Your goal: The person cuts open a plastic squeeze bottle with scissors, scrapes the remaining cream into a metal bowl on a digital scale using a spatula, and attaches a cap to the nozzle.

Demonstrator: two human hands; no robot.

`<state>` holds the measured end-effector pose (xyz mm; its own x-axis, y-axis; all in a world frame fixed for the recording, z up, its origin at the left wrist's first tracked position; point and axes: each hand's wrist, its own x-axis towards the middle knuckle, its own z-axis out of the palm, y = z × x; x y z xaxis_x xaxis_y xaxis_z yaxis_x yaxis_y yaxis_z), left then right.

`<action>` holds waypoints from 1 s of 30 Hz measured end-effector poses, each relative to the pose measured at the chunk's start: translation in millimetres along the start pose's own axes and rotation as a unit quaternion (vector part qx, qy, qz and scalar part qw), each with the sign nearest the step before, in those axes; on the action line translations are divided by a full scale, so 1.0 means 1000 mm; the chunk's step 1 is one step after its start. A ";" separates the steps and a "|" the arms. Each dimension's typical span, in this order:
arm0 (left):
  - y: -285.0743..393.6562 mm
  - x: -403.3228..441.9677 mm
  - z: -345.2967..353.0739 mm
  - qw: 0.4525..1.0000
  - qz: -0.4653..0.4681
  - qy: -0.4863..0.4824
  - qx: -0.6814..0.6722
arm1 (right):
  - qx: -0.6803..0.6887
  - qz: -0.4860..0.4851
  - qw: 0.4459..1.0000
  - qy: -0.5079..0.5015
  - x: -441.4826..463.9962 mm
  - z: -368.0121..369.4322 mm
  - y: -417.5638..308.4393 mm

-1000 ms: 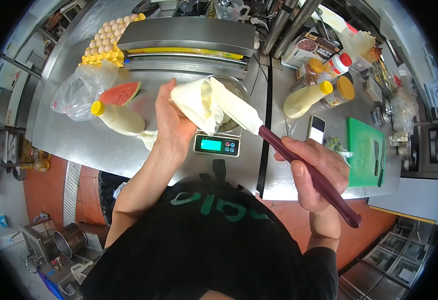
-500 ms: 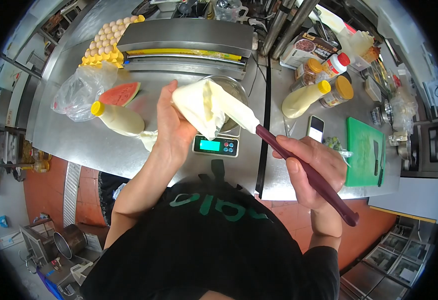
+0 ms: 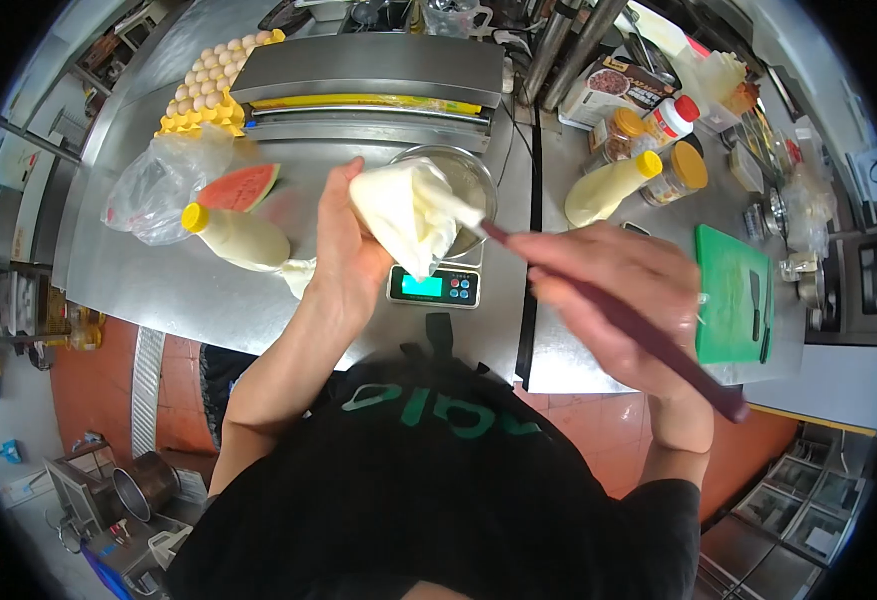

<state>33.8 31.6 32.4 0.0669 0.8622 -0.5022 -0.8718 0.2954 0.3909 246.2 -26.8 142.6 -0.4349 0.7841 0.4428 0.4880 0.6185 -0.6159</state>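
My left hand (image 3: 349, 235) is wrapped round a piping bag (image 3: 395, 222) filled with pale cream, its top folded open. A spatula (image 3: 608, 308) with a dark red handle is gripped in my right hand (image 3: 628, 305), which is blurred by motion. The spatula's pale, cream-coated blade points left into the mouth of the bag, its tip hidden there. Behind the bag, a metal bowl (image 3: 480, 180) rests on a digital scale (image 3: 433, 287) with a lit green display.
Left are a yellow-capped bottle (image 3: 243, 240), a watermelon slice (image 3: 238, 188), a plastic bag (image 3: 163, 190) and an egg tray (image 3: 208, 85). A film wrapper (image 3: 368, 75) stands behind. Right are another yellow-capped bottle (image 3: 608, 190), several jars, and a green cutting board (image 3: 728, 295) with knives.
My right hand has moved up and slightly right, and the spatula blade now sits deeper in the bag's mouth. My left hand and the bag have barely moved.
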 end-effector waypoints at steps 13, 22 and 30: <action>0.003 0.014 -0.008 0.999 -0.018 -0.020 0.036 | -0.060 -0.095 0.991 -0.070 0.014 -0.008 -0.001; 0.005 0.013 -0.010 1.000 0.015 -0.010 0.020 | -0.003 -0.092 0.994 -0.058 0.015 -0.004 0.009; 0.000 0.017 0.000 0.999 0.021 -0.041 0.030 | 0.031 -0.115 0.993 -0.019 0.022 0.021 0.028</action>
<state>35.4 46.6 23.6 0.0723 0.9044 -0.4206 -0.8445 0.2799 0.4565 234.0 6.8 121.7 -0.5577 0.6199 0.5520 0.3264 0.7752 -0.5409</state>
